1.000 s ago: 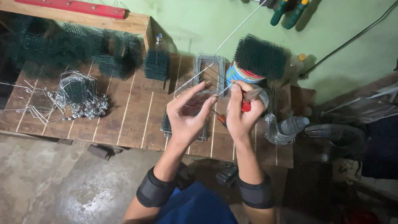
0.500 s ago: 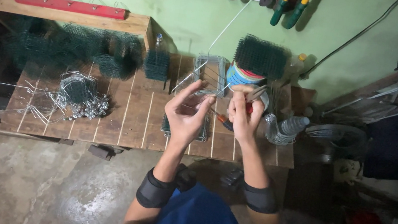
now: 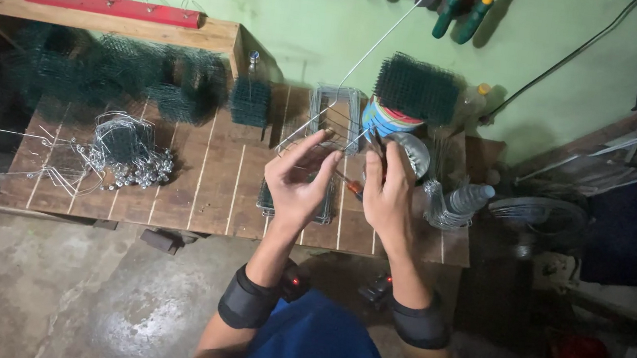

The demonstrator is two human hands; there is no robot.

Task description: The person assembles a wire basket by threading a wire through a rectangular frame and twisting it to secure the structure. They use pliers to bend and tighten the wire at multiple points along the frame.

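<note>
While pinching a long wire [image 3: 366, 55] over the wire frame [image 3: 299, 193] on the worktop [image 3: 204, 189]: left hand [image 3: 298, 180] and right hand [image 3: 388, 196] together, bending unfinished; finished pieces [image 3: 123, 155] heaped left of the frame.

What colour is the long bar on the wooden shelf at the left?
Red bar, clearest in the head view.

Two hands [image 3: 298, 180]; two black wristbands [image 3: 244, 307]; two green-handled tools [image 3: 465, 7]; one plastic bottle [image 3: 468, 197].

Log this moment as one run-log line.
left hand: pinching thin wire | right hand: at same wire | below: wire cage on wooden table | left: loose wire pile
</note>
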